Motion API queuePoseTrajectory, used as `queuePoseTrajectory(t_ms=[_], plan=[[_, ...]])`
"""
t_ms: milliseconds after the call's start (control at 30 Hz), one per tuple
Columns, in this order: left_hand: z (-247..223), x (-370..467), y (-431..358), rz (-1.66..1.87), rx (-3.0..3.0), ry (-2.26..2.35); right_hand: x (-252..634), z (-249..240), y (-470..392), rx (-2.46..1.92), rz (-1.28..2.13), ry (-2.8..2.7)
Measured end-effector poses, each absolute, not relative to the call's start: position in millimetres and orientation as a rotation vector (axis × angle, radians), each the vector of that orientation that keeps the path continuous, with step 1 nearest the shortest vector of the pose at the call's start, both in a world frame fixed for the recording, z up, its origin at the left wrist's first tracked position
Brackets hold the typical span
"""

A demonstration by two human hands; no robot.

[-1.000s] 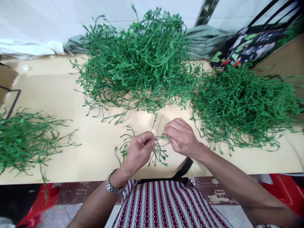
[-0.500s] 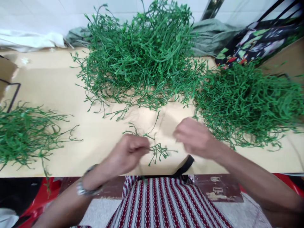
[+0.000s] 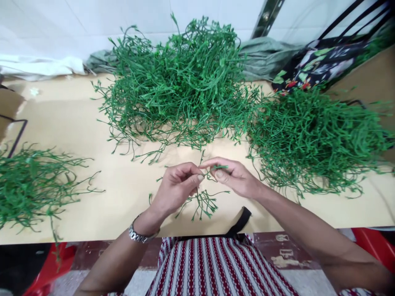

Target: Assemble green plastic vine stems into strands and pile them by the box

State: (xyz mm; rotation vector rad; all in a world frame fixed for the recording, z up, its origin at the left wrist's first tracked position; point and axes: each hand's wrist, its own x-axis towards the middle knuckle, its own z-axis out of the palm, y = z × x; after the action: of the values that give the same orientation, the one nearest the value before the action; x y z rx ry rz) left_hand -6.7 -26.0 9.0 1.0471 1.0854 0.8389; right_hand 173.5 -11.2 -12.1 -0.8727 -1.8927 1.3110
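Note:
My left hand (image 3: 180,185), with a metal watch on its wrist, pinches a thin green plastic stem between thumb and forefinger. Facing it, my right hand (image 3: 233,176) is closed on a green stem piece (image 3: 220,167) that pokes out past the thumb. The fingertips of both hands nearly meet over the table. Just below them lies a small cluster of green stems (image 3: 203,203) with forked tips. Whether the left hand also holds part of this cluster cannot be made out.
A tall heap of green stems (image 3: 182,82) stands at the back of the table (image 3: 61,119). Another heap (image 3: 317,139) is at the right, a smaller one (image 3: 33,185) at the left. A black strap (image 3: 240,222) lies by the front edge, and a floral cloth bag (image 3: 321,65) sits back right.
My right hand has moved left to meet my left hand, and now has a green stem piece in its fingers. My left hand has shifted slightly right and up.

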Motion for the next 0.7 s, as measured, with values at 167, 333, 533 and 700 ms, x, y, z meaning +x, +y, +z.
queuePoseTrajectory(t_ms=[167, 333, 533, 700], plan=[[-2, 0, -30, 0.898, 1.041, 1.112, 163, -15, -15, -0.911, 1.062, -2.054], [13, -13, -37, 0.727, 1.309, 1.114, 174, -3, -24, -0.778, 0.68, -2.369], [33, -57, -35, 0.844, 1.363, 1.32, 230, 22, -16, -0.883, 0.502, -2.348], [17, -39, -20, 0.76, 1.144, 1.237, 231, 21, 0, -0.973, 0.429, -2.329]])
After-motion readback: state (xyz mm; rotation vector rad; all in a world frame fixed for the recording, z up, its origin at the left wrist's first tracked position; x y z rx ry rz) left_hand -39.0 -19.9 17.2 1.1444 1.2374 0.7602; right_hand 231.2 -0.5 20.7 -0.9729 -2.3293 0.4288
